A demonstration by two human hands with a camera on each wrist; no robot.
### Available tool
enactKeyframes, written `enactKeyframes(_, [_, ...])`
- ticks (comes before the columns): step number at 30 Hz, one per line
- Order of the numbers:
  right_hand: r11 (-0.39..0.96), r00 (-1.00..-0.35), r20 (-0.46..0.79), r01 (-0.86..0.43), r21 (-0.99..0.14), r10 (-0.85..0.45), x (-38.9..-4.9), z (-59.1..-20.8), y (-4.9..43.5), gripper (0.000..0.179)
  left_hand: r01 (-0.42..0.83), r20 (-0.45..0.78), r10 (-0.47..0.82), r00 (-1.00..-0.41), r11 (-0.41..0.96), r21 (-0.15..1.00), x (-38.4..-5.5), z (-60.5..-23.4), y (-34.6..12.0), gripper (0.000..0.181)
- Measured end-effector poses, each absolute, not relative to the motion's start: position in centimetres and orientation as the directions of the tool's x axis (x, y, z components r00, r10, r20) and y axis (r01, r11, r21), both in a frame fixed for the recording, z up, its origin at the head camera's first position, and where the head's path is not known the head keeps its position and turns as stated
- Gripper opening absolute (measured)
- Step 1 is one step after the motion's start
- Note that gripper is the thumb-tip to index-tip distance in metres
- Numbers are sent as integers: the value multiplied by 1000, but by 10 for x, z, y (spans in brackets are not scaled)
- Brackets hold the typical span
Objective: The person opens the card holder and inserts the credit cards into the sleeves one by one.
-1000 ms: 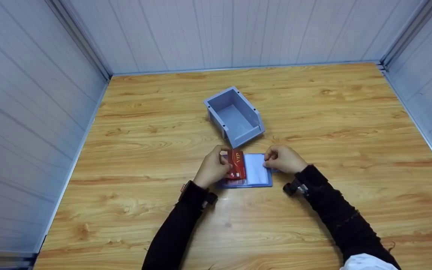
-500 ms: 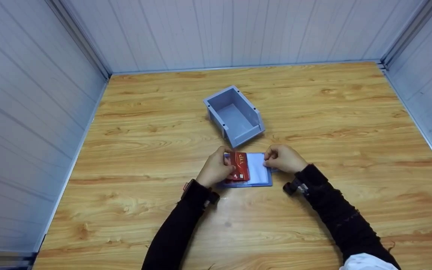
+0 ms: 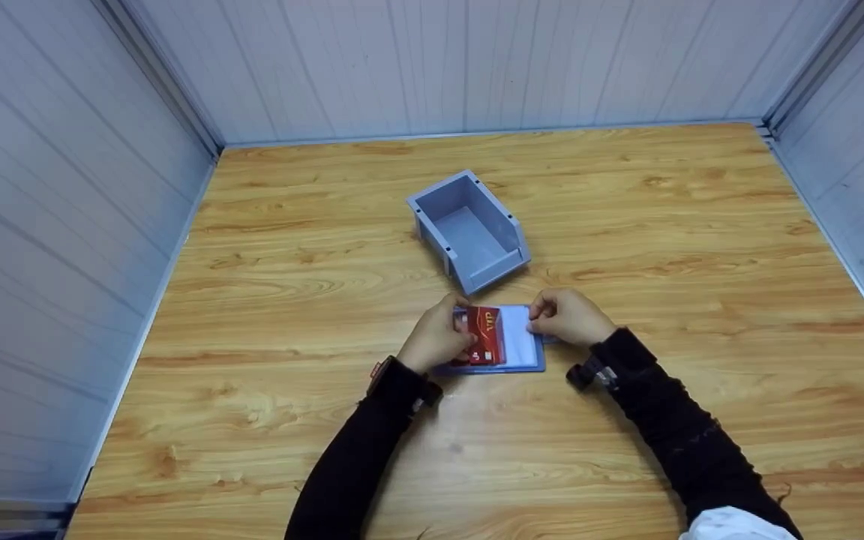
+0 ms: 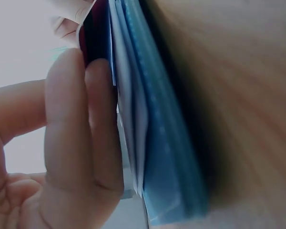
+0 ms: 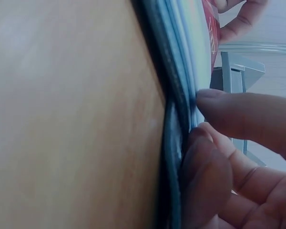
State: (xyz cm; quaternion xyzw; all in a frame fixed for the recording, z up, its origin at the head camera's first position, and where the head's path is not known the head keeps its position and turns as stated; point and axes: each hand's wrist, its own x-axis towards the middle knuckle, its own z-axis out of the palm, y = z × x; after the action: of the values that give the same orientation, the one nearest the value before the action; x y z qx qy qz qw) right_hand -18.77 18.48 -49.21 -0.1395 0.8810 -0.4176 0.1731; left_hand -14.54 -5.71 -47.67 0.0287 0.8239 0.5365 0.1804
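A blue card holder (image 3: 514,368) lies spread on the wooden table, with clear plastic sleeves (image 3: 516,334) inside. My left hand (image 3: 436,336) pinches a red VIP card (image 3: 486,335) by its left side, and the card lies over the sleeves, its right part within a sleeve's edge. In the left wrist view the fingers (image 4: 66,129) are extended along the card's dark underside, close beside the sleeves. My right hand (image 3: 571,319) pinches the sleeves' right edge; in the right wrist view the thumb (image 5: 243,112) presses on them from above, fingertips beneath. The holder's strap (image 5: 170,157) sticks out beside those fingers.
Just beyond the card holder stands a grey plastic bin (image 3: 477,240), its low front toward the holder. White panel walls (image 3: 447,67) enclose the wooden table (image 3: 267,300) at the back and both sides.
My left hand has slid the red card to the right across the sleeves, from the holder's left half toward its right. My right hand has stayed in place on the sleeves' edge.
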Motion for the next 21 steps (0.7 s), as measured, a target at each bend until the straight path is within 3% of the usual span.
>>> enactKeyframes(21, [606,-893,-245,-38,-794,-377,-188,-491,184,13,-115,-255,245,-935,471,875,-147,-474,-40,50])
